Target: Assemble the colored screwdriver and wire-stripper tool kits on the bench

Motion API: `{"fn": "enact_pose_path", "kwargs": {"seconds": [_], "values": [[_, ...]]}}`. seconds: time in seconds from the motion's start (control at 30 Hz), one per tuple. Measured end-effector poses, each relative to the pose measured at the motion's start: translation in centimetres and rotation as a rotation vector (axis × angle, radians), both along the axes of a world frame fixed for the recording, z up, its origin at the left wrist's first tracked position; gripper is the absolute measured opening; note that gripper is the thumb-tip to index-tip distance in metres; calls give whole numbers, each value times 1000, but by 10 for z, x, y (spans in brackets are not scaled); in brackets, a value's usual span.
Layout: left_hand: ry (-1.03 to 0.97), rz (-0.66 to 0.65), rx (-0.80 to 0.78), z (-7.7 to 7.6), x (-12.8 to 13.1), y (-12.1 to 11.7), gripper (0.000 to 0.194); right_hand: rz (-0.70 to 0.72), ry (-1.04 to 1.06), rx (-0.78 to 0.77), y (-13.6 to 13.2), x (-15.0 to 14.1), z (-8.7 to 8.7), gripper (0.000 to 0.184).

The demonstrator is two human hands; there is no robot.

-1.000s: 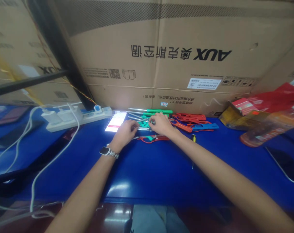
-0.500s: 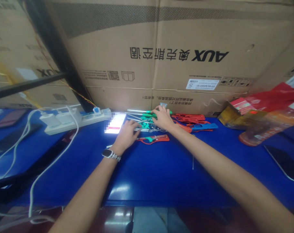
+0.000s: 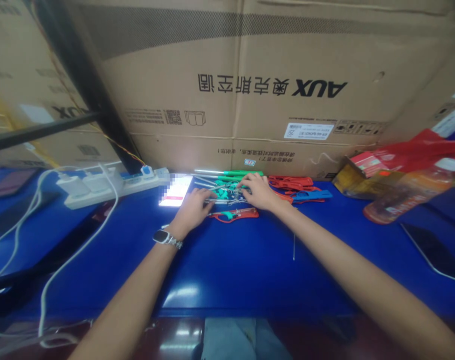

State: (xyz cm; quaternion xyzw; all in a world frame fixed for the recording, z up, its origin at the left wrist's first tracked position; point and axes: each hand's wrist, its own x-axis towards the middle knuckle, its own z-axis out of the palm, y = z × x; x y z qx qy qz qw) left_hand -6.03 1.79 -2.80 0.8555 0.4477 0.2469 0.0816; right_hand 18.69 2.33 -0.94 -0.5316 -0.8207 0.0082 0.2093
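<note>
Grip closure cannot be told: your left hand [image 3: 192, 210] and right hand [image 3: 260, 191] curl at green parts [image 3: 222, 193]. Nearer you lies a red casing [image 3: 247, 213]

From where I stand, a big brown carton [image 3: 167, 65], printed AUX upside down, closes off the back like a wall. A glossy blue tabletop [image 3: 257, 275] runs out before it. Left of the carton slants a black metal frame [image 3: 86, 80], more cardboard [image 3: 17, 95] beyond. White light [image 3: 182, 295] glares off the blue well forward of the carton; farther forward, lower down, sits a shiny dark-red surface [image 3: 310, 340].
</note>
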Motion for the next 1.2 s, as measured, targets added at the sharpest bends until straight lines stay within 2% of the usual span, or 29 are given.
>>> {"fn": "enact_pose_path", "kwargs": {"seconds": [0.23, 0.4, 0.57, 0.63, 0.7, 0.83, 0.93, 1.0, 1.07, 1.13, 1.2], "values": [[-98, -56, 18, 8, 10, -6, 19, -150, 59, 6, -39, 43, 1, 22], [-44, -136, 15, 27, 46, -12, 17, -211, 77, -28, -58, 58, -2, 19], [68, -227, 77, 38, 97, -1, 18, -335, 2, 4, -59, 71, -3, 27], [94, -215, 102, 37, 112, 7, 20, -360, -71, -3, -52, 74, -3, 31], [57, -190, 96, 36, 118, 13, 19, -336, -129, -20, -45, 77, -2, 27], [-132, -141, 108, 36, 106, 13, 18, -251, -96, 26, -41, 82, 4, 19], [-296, -157, 163, 39, 85, 2, 21, -137, 137, 37, -48, 82, 10, 19], [-378, -181, 123, 41, 71, -7, 29, 1, 421, -80, -54, 76, 11, 20], [-403, -157, -8, 40, 57, -14, 36, 155, 681, -257, -56, 65, 10, 25], [-404, -98, -157, 37, 44, -17, 37, 251, 832, -410, -56, 51, 7, 31], [-433, -42, -283, 33, 33, -18, 42, 282, 881, -489, -53, 36, 4, 32]]}}
